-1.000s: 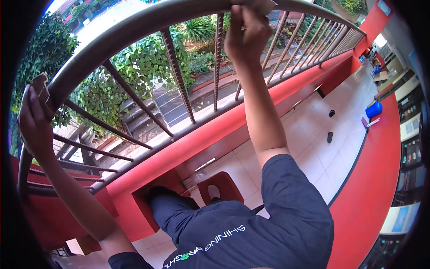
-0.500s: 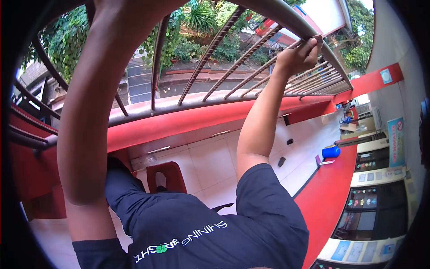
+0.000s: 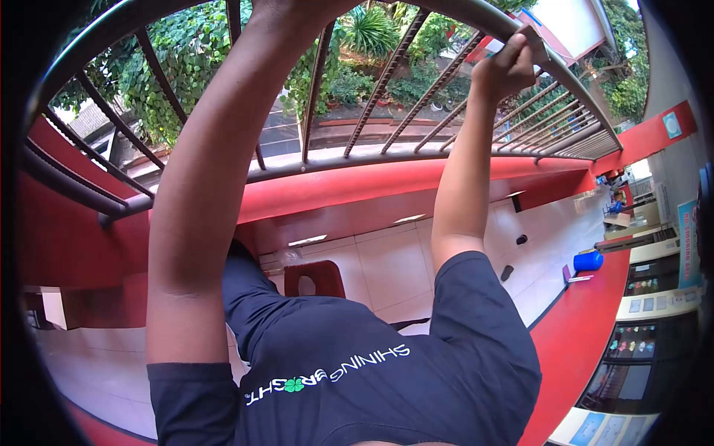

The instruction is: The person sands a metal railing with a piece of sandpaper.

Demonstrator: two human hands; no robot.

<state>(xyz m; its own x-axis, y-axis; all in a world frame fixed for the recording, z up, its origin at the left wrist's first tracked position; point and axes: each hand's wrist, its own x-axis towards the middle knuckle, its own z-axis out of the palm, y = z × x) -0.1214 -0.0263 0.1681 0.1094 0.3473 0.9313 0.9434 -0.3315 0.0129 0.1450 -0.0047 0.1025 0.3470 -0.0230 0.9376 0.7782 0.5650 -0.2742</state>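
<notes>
Over white tiled floor (image 3: 394,256), right hand (image 3: 508,68) pinches brown flat sheet (image 3: 532,44) at curved metal handrail (image 3: 476,16), seemingly a rubbing step needing pressure; left hand's (image 3: 301,7) grasp cannot be told.

A smooth metal handrail (image 3: 483,19), rough, ribbed metal bars (image 3: 387,83), a matt, paper-like scrap (image 3: 535,44), a matt cloth shirt (image 3: 416,383) and a glossy tiled floor (image 3: 390,260) are shown.

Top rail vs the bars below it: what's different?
The top rail is thick; the bars are much thinner. The top rail looks smooth; several bars look ribbed. The top rail runs lengthwise; the bars run down from it. Both are dark and brownish.
</notes>
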